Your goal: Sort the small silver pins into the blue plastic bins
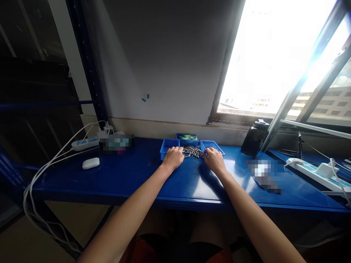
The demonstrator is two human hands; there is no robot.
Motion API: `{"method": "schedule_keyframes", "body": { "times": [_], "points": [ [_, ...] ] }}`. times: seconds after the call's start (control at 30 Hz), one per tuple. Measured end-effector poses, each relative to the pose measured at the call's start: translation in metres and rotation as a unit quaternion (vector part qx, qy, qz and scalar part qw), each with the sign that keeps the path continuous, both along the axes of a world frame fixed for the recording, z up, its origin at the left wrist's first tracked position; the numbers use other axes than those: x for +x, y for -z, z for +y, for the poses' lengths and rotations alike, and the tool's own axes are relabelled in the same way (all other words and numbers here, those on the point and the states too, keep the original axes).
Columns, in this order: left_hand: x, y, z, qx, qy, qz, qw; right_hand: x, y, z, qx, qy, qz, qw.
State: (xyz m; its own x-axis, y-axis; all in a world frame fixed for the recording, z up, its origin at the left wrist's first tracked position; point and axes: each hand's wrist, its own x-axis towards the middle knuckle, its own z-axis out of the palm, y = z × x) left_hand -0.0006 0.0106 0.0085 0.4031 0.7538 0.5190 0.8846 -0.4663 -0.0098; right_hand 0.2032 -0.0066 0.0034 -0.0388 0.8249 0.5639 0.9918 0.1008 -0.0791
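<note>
A loose heap of small dark and shiny metal pieces, which look like screws (193,151), lies on the blue table between my hands. My left hand (173,159) is at the front right corner of the left blue bin (165,147), its curled fingertips at the heap's left edge. My right hand (215,160) is at the front left of the right blue bin (218,147), with bent fingers by the heap's right edge. Both hands look closed, and what their fingertips hold, if anything, is hidden. Behind the heap, a third blue bin (179,141) contains green plastic-like material (188,137).
A black bottle (255,138) stands at the right, near the window. White power strips (85,143) and cables are at both ends of the blue table (128,175). A white rounded case (91,163) lies at the left. A wall rises behind the bins.
</note>
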Motion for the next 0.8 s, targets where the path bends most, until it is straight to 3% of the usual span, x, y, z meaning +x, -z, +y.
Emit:
{"method": "schedule_keyframes", "body": {
  "times": [0.17,0.3,0.37,0.6,0.8],
  "points": [
    [0.003,-0.006,-0.007,0.048,0.0,0.009,0.999,-0.009,-0.002,-0.004,0.054,-0.071,-0.003,0.996],
    [0.009,-0.007,-0.013,0.041,0.085,0.058,0.994,-0.016,0.002,-0.005,-0.038,-0.229,-0.032,0.972],
    [0.012,-0.004,-0.014,0.009,0.107,0.082,0.991,-0.016,0.006,-0.004,-0.074,-0.271,-0.028,0.959],
    [0.009,0.007,-0.008,-0.129,0.111,0.065,0.983,-0.012,0.011,0.004,-0.117,-0.286,0.082,0.948],
    [0.01,0.009,-0.006,-0.145,0.1,0.034,0.984,-0.007,0.015,0.009,-0.133,-0.273,0.118,0.946]
  ]
}}
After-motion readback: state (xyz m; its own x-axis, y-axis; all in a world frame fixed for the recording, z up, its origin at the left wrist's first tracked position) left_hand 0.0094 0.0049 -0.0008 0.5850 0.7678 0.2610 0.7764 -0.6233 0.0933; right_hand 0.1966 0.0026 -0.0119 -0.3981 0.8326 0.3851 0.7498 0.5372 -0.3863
